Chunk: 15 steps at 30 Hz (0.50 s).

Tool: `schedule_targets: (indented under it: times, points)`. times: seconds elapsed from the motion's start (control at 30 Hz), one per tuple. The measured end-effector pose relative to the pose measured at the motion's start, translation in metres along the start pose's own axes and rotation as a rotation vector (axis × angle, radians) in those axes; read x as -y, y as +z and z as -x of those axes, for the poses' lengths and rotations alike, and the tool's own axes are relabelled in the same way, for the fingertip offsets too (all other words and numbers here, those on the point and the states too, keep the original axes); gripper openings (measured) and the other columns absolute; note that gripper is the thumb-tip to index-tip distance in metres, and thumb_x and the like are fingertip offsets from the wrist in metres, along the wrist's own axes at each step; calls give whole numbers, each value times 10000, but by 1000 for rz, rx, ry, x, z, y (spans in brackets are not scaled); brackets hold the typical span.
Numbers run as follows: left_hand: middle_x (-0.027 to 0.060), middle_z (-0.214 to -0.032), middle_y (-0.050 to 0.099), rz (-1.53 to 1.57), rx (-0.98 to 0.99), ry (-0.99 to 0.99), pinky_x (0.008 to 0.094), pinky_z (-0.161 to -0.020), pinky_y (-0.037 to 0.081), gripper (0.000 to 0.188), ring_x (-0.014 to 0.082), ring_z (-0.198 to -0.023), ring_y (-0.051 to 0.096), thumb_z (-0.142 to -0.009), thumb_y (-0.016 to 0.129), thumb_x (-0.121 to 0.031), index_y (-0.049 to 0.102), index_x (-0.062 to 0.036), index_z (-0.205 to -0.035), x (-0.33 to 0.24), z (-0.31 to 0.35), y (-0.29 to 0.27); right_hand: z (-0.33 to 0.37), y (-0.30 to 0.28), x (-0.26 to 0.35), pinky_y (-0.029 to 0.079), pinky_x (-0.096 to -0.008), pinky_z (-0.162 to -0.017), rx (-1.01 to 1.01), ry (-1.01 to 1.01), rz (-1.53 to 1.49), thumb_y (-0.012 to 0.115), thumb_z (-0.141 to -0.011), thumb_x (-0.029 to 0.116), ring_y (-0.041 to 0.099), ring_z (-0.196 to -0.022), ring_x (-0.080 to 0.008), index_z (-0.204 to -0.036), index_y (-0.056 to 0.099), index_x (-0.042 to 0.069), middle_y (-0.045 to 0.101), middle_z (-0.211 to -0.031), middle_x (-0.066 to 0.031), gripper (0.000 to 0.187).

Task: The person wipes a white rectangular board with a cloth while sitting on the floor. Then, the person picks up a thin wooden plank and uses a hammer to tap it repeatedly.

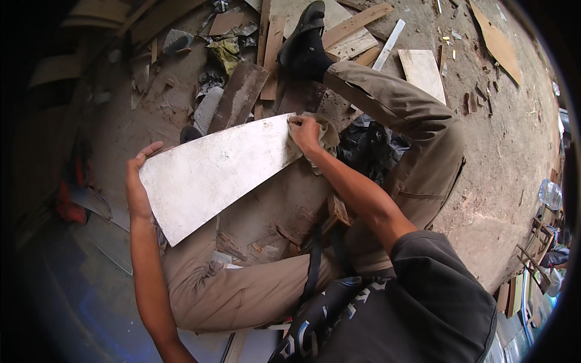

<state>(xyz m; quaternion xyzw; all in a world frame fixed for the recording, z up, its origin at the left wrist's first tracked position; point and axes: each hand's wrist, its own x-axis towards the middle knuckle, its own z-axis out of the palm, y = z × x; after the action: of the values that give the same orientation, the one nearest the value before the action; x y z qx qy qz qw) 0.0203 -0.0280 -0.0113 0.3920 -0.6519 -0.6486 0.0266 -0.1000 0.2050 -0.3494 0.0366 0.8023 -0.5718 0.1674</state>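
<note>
1. White board (218, 169): between the two hands, face visible, wide end left, narrow end right. Long axis runs left to right, right end farther out. Sits over the lower left leg; near corner beside the trousers (242, 290).
2. Left hand (139, 178): on the board's left end, palm along the edge, fingers at the far left corner. Grip is spread, holding the board. Thumb can't be made out.
3. Right hand (305, 133): at the board's narrow right end, far corner. Fingers curled in narrow, closed on that corner.
4. Olive cloth (328, 134): bunched right at the right hand, just off the board's right end. Can't tell if it's in the grip too.
5. Black plastic (372, 145): crumpled, just right of the cloth, close to the bent right leg (417, 121).
6. Far side, past the board: dark brown plank (239, 97) on the floor (484, 163), yellowish wrapper (225, 53) beyond it. Right shoe (310, 18) farther out.
7. Far right: white strip (389, 45), pale panel (422, 72) beyond the right leg, tan sheet (497, 45) well apart from both hands.
8. Right rim: clear bottle (551, 193), well away from the board.
</note>
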Motion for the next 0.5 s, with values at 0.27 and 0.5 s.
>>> schedule_targets:
  times: [0.27, 0.5]
  points:
    - [178, -1102, 615, 40, 0, -10, 335, -915, 475, 559, 245, -1018, 608, -897, 394, -390, 530, 47, -1218, -1, 3, 8, -2, -15, -19, 517, -334, -738, 32, 90, 199, 718, -784, 83, 688, -805, -270, -925, 737, 22, 705, -886, -174, 155]
    - [196, -1115, 619, 89, -42, -53, 351, -921, 478, 577, 263, -1033, 609, -888, 415, -402, 526, 56, -1222, 9, 6, -3, 30, -8, 22, 524, -338, -728, 105, -302, 54, 685, -777, 49, 689, -791, -287, -902, 732, 1, 702, -865, -181, 142]
